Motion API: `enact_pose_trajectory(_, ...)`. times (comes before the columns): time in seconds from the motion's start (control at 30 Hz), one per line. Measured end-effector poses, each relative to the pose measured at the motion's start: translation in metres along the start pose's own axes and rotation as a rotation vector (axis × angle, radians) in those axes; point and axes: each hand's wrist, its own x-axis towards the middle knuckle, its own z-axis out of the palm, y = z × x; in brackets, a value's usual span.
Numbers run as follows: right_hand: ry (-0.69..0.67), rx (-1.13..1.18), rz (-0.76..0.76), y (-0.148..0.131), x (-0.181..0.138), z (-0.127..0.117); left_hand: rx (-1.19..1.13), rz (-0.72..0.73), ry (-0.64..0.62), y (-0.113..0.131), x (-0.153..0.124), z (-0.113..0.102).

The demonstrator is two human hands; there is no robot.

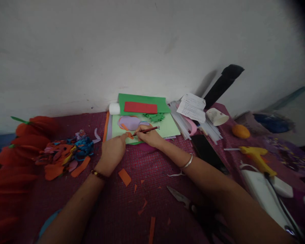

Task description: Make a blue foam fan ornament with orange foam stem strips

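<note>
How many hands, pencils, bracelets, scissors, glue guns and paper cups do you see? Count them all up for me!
Hands: 2, the left hand and the right hand
Pencil: 1
Bracelets: 2, a beaded one and a silver one
Scissors: 1 pair
Glue gun: 1
Paper cup: 1
Total: 8

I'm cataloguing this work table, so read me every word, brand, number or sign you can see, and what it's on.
Nothing is readable.
White paper sheet: lines of writing, too small and blurred.
Paper cup: faint marks; can't tell whether they're letters.
Pencil: no lettering I can make out.
</note>
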Motion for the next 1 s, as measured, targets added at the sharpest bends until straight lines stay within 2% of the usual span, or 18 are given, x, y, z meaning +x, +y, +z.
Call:
enact_pose_trajectory(0.17,-0.018,0.070,0.029,0.004,0.001,-0.003,0.015,-0.015,-0.015,0.000,0.000,0.000)
enact_pose_trajectory(0.33,0.031,0.108,0.037,0.006,0.002,-0.003,0.022,-0.009,-0.010,-0.001,0.000,0.001)
enact_pose_trajectory(0.67,0.038,-0.073,-0.088,0.012,0.005,0.007,0.070,0.070,0.003,0.000,-0.005,0.001)
enact_pose_trajectory(1.0,0.070,-0.138,-0.100,0.009,0.003,0.010,0.064,0.139,-0.025,-0.001,-0.008,0.000)
